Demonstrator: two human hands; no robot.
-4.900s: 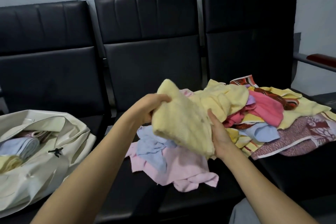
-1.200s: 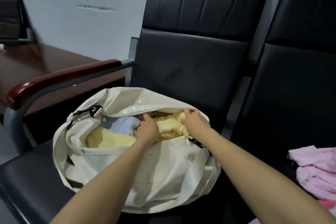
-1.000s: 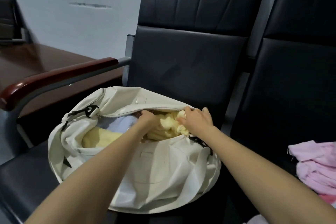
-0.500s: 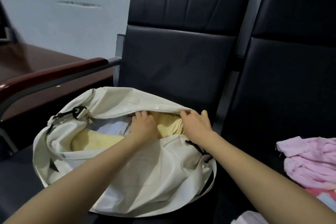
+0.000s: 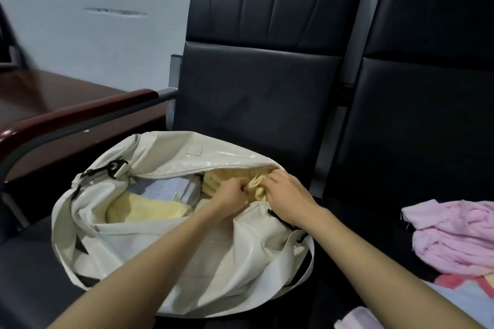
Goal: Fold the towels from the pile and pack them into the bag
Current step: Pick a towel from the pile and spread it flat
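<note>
Now, step: I judge I'm tucking the yellow towel (image 5: 256,185) down into the bag (image 5: 187,248); it isn't yet settled flat.
Towel's place: inside the bag's right end, just under the upper zip edge, with a bunched corner sticking up between my hands.
Left hand (image 5: 231,191): fingers curled, pinching that bunched corner from the left.
Right hand (image 5: 284,195): fingers curled onto the same bunch from the right, wrist over the bag's near wall.
Key relation: the towel lies straight ahead of and below both sets of fingers. Its length runs along the zip opening, left to right. My right hand is nearer the bag's end, where the loose corner has to go.
Already packed: a folded pale yellow towel (image 5: 149,208) and a blue one (image 5: 165,187) fill the bag's left half.
Pile: pink towels (image 5: 459,238) wait on the next chair seat, well apart to my right.
Change: half a second ago my hands lay flatter and further apart on the towel; they've drawn together and gathered the cloth.
</note>
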